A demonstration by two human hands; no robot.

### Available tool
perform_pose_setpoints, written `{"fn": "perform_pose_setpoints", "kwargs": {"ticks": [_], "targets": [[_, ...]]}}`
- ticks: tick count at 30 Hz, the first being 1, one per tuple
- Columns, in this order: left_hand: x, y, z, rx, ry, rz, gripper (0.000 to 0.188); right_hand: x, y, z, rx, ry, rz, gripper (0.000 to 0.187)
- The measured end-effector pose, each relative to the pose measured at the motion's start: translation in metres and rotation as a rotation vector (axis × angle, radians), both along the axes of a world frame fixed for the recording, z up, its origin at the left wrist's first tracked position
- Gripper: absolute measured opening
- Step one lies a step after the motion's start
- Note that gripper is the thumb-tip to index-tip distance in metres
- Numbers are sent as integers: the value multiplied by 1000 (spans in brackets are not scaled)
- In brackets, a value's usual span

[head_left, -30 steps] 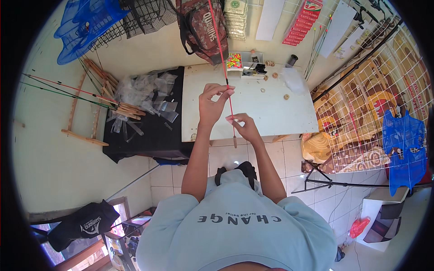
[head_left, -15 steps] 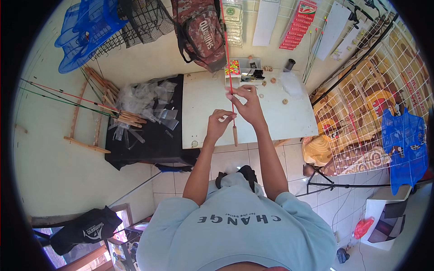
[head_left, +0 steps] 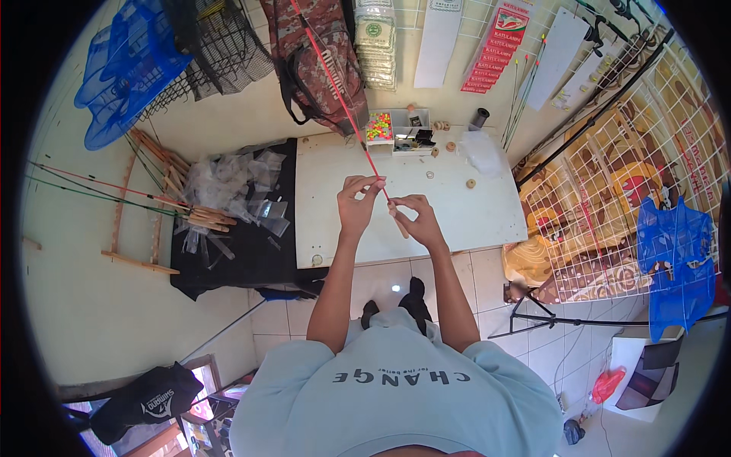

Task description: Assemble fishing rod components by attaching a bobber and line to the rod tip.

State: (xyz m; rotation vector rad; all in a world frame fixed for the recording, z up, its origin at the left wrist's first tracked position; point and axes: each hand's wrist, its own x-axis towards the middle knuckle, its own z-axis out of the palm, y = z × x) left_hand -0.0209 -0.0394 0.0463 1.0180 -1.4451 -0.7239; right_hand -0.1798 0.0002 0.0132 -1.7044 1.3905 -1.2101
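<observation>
I hold a thin red fishing rod with a wooden handle slantwise above the white table. Its far end rises to the upper left past the picture's edge. My left hand pinches the red shaft between thumb and fingertips, higher up the rod. Lower down, my right hand has its fingertips closed on the rod just above the handle. The handle's end sticks out free below the hands. Whether a thread or other small piece is between the fingers, I cannot make out.
On the white table stands a divided tray holding bright beads. Wooden rings and a clear bag lie right of it. Left, a black cloth carries plastic bags and several wooden-handled rods. A camouflage bag hangs behind.
The rod has tilted, its top swinging left. My left hand has moved up the shaft; my right hand has come down from above it to near the handle.
</observation>
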Motion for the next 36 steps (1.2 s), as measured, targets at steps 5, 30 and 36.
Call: {"fn": "perform_pose_setpoints", "kwargs": {"ticks": [5,30,36], "targets": [[-12,-9,-3,-8,77,25,11,-12,-18,6,-62,80,64,23],[-82,-31,-70,497,164,161,28,-96,-67,-52,-32,494,-185,27],[-96,-37,-90,478,156,172,29,-108,-73,-62,-13,534,-190,28]]}}
